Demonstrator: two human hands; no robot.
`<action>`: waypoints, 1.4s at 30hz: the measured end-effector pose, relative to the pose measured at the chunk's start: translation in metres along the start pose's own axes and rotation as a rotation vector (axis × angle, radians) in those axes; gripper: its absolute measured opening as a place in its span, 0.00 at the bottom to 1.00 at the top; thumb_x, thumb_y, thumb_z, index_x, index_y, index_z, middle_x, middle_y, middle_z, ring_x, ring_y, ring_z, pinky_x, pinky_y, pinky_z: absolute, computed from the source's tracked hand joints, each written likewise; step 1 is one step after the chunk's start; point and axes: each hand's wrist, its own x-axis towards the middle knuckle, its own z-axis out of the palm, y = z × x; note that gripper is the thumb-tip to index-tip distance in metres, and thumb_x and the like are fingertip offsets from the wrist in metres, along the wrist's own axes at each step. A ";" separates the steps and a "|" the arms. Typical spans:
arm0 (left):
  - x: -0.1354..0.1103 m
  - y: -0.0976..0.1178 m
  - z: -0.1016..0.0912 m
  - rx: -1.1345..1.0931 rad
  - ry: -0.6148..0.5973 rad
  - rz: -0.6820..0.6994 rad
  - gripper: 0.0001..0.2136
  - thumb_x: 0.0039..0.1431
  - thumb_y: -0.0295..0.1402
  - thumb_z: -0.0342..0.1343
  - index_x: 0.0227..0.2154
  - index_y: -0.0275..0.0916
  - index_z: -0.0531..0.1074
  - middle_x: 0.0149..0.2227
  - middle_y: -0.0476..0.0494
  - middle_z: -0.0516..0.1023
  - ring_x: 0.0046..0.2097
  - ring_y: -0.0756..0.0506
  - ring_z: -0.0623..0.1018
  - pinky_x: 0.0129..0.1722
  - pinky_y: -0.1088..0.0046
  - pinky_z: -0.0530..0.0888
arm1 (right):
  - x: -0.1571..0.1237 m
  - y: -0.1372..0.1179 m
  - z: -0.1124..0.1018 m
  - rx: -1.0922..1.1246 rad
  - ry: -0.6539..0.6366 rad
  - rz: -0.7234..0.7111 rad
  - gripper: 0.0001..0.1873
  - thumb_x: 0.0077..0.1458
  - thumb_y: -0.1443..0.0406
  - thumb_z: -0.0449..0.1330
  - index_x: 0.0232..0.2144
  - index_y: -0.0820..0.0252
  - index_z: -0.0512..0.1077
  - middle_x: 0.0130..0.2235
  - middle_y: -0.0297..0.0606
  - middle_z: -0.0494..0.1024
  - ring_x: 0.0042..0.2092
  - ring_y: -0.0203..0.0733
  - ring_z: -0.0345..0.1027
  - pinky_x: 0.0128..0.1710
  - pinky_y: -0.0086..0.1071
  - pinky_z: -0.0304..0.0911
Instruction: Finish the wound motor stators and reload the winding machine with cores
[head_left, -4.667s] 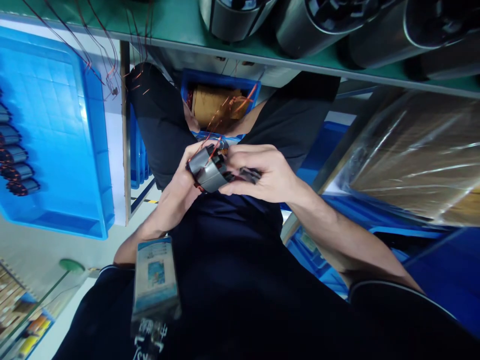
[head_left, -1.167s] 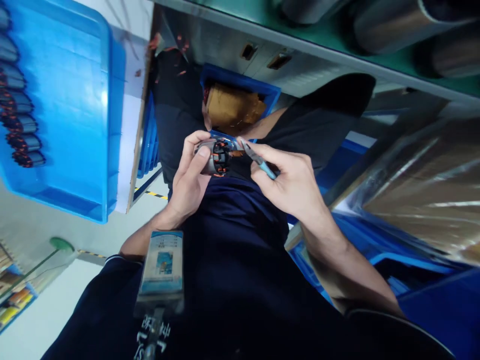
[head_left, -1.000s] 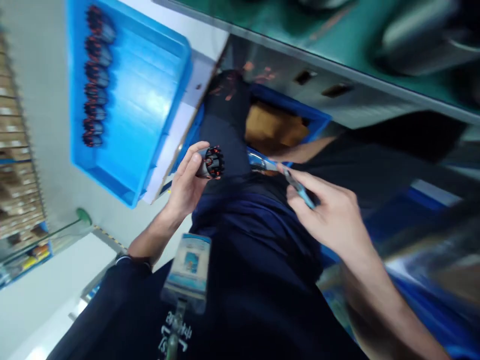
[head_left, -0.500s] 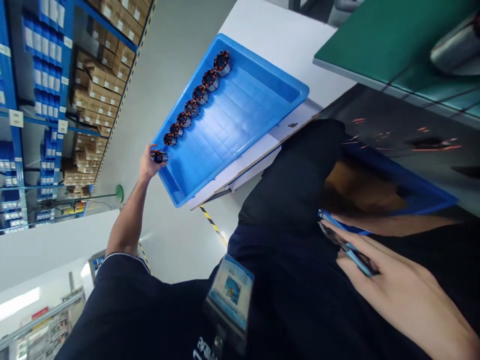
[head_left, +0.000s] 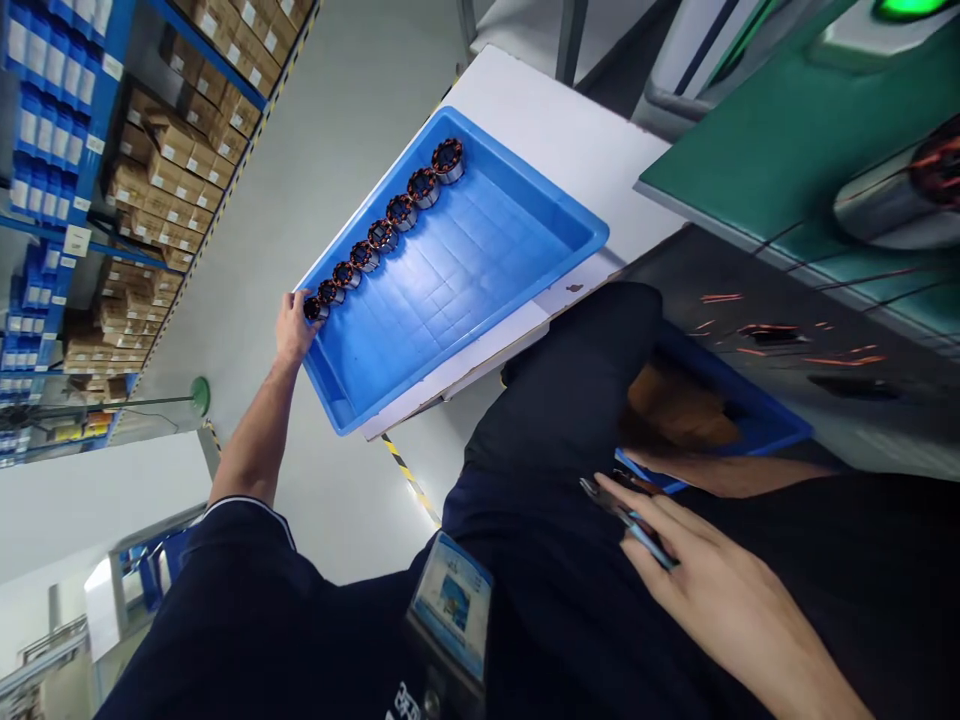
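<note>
At the near-left corner of a blue plastic tray point(head_left: 420, 385), my left hand point(head_left: 291, 330) is closed around a motor stator point(head_left: 315, 307). That stator is at the end of a row of several similar stators with copper windings, such as the one at the far end point(head_left: 448, 160), along the tray's left side. Over my lap, my right hand point(head_left: 720, 590) grips a pair of pliers point(head_left: 634, 522) with light blue on the handles. The pliers' jaws point up and left; the palm hides part of the handles.
The tray rests on a white table point(head_left: 547, 115). At right, a green-topped bench point(head_left: 772, 160) carries a larger wound cylinder point(head_left: 877, 205) with trailing wires. Copper wire scraps point(head_left: 847, 360) lie below it, near a blue bin point(head_left: 780, 435). Racks with boxes point(head_left: 180, 190) stand at left.
My left hand has brought the stator from over the tray's edge into the end of the row, standing it up. My right hand has shifted left and down in view with the pliers.
</note>
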 end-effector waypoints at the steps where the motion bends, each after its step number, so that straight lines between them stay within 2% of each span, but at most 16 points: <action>1: -0.002 -0.001 0.000 -0.003 0.012 -0.021 0.40 0.66 0.31 0.75 0.80 0.39 0.73 0.78 0.25 0.77 0.79 0.24 0.80 0.84 0.44 0.77 | 0.001 -0.003 0.001 -0.008 -0.005 -0.001 0.33 0.88 0.53 0.53 0.82 0.46 0.84 0.71 0.45 0.92 0.66 0.62 0.94 0.52 0.47 0.95; 4: -0.009 0.001 -0.005 -0.060 0.032 -0.042 0.40 0.64 0.37 0.78 0.77 0.38 0.75 0.68 0.27 0.84 0.68 0.23 0.86 0.77 0.37 0.82 | 0.007 -0.010 0.002 -0.015 -0.037 -0.019 0.32 0.87 0.55 0.56 0.83 0.44 0.83 0.71 0.44 0.92 0.68 0.61 0.93 0.58 0.48 0.95; 6: -0.016 0.011 -0.010 -0.150 0.076 0.018 0.40 0.62 0.44 0.81 0.73 0.39 0.77 0.67 0.28 0.84 0.65 0.23 0.86 0.75 0.33 0.83 | 0.011 -0.014 -0.001 -0.021 -0.018 -0.011 0.32 0.85 0.57 0.58 0.82 0.43 0.83 0.70 0.44 0.93 0.69 0.61 0.92 0.63 0.53 0.94; 9: -0.030 0.053 -0.012 -0.378 0.240 0.193 0.40 0.57 0.57 0.86 0.66 0.45 0.80 0.66 0.35 0.80 0.64 0.25 0.84 0.78 0.31 0.81 | 0.019 -0.026 -0.008 0.001 -0.046 -0.001 0.34 0.81 0.63 0.61 0.82 0.44 0.84 0.70 0.46 0.92 0.70 0.60 0.91 0.71 0.55 0.90; 12: -0.051 0.136 -0.013 -0.642 0.396 0.388 0.48 0.51 0.65 0.90 0.68 0.48 0.81 0.64 0.39 0.82 0.61 0.28 0.83 0.74 0.34 0.84 | 0.028 -0.041 -0.017 0.028 -0.115 0.018 0.38 0.75 0.68 0.64 0.83 0.48 0.83 0.69 0.49 0.92 0.68 0.60 0.91 0.73 0.56 0.88; 14: -0.070 0.213 -0.022 -0.841 0.414 0.531 0.50 0.54 0.60 0.92 0.75 0.50 0.80 0.67 0.39 0.84 0.59 0.30 0.84 0.65 0.42 0.87 | 0.032 -0.050 -0.024 0.025 -0.139 0.029 0.40 0.74 0.70 0.65 0.83 0.48 0.83 0.66 0.49 0.92 0.66 0.60 0.91 0.73 0.55 0.87; 16: -0.092 0.297 -0.038 -1.064 0.370 0.734 0.49 0.54 0.54 0.95 0.76 0.52 0.82 0.69 0.38 0.84 0.61 0.30 0.83 0.65 0.47 0.86 | 0.030 -0.057 -0.030 0.029 -0.145 0.027 0.40 0.73 0.71 0.66 0.83 0.49 0.83 0.62 0.47 0.93 0.64 0.59 0.91 0.73 0.55 0.86; 18: -0.111 0.374 -0.056 -1.190 0.168 0.924 0.48 0.58 0.55 0.93 0.77 0.51 0.82 0.69 0.36 0.83 0.66 0.27 0.82 0.72 0.42 0.83 | 0.023 -0.061 -0.036 0.046 -0.136 0.031 0.40 0.73 0.72 0.66 0.83 0.49 0.82 0.59 0.46 0.92 0.63 0.58 0.90 0.73 0.53 0.86; 20: -0.121 0.435 -0.069 -1.162 -0.059 1.055 0.43 0.64 0.57 0.90 0.75 0.47 0.83 0.65 0.37 0.83 0.72 0.23 0.80 0.83 0.32 0.75 | 0.013 -0.059 -0.038 0.065 -0.114 0.057 0.41 0.73 0.72 0.66 0.83 0.49 0.82 0.59 0.46 0.92 0.63 0.57 0.90 0.73 0.52 0.86; 23: -0.119 0.486 -0.073 -1.136 -0.263 1.096 0.39 0.58 0.50 0.93 0.68 0.41 0.88 0.59 0.37 0.85 0.75 0.17 0.78 0.91 0.22 0.58 | -0.007 -0.051 -0.036 0.091 -0.059 0.124 0.41 0.73 0.72 0.65 0.83 0.50 0.82 0.63 0.48 0.92 0.66 0.58 0.90 0.74 0.52 0.86; 26: -0.109 0.497 -0.063 -1.067 -0.241 1.097 0.35 0.57 0.49 0.92 0.63 0.40 0.90 0.62 0.33 0.87 0.72 0.17 0.80 0.91 0.23 0.56 | -0.027 -0.041 -0.027 0.120 0.000 0.191 0.39 0.75 0.71 0.64 0.83 0.49 0.83 0.67 0.48 0.92 0.69 0.58 0.89 0.74 0.52 0.86; 30: -0.111 0.473 -0.053 -1.191 -0.149 0.976 0.35 0.73 0.66 0.77 0.65 0.42 0.83 0.55 0.35 0.85 0.60 0.28 0.85 0.77 0.37 0.79 | -0.048 -0.033 -0.008 0.168 0.072 0.259 0.39 0.74 0.70 0.65 0.82 0.49 0.84 0.69 0.49 0.92 0.69 0.60 0.91 0.75 0.54 0.86; 33: -0.134 0.443 -0.061 -1.444 -0.274 0.761 0.39 0.66 0.73 0.77 0.62 0.48 0.81 0.51 0.41 0.81 0.51 0.36 0.85 0.51 0.58 0.87 | -0.057 -0.028 -0.003 0.190 0.097 0.287 0.37 0.75 0.69 0.65 0.81 0.49 0.85 0.70 0.50 0.92 0.69 0.61 0.91 0.75 0.56 0.87; 36: -0.173 0.415 -0.071 -1.558 -0.478 0.615 0.33 0.64 0.63 0.83 0.64 0.55 0.84 0.54 0.45 0.84 0.49 0.41 0.86 0.35 0.70 0.81 | -0.057 -0.023 -0.012 0.220 0.131 0.320 0.34 0.77 0.68 0.64 0.79 0.50 0.86 0.69 0.50 0.93 0.68 0.61 0.92 0.74 0.55 0.87; 38: -0.203 0.399 -0.070 -1.584 -0.619 0.630 0.28 0.72 0.60 0.80 0.67 0.60 0.84 0.52 0.47 0.86 0.48 0.43 0.87 0.36 0.71 0.83 | -0.051 -0.025 -0.028 0.317 0.200 0.315 0.29 0.82 0.65 0.63 0.77 0.51 0.88 0.69 0.48 0.93 0.68 0.58 0.92 0.75 0.52 0.86; 42: -0.251 0.378 -0.055 -1.360 -0.804 0.790 0.25 0.84 0.58 0.72 0.75 0.62 0.81 0.63 0.44 0.85 0.58 0.40 0.87 0.57 0.64 0.88 | -0.033 -0.043 -0.072 0.560 0.466 0.219 0.16 0.88 0.60 0.66 0.62 0.52 0.94 0.60 0.43 0.97 0.59 0.50 0.95 0.70 0.43 0.86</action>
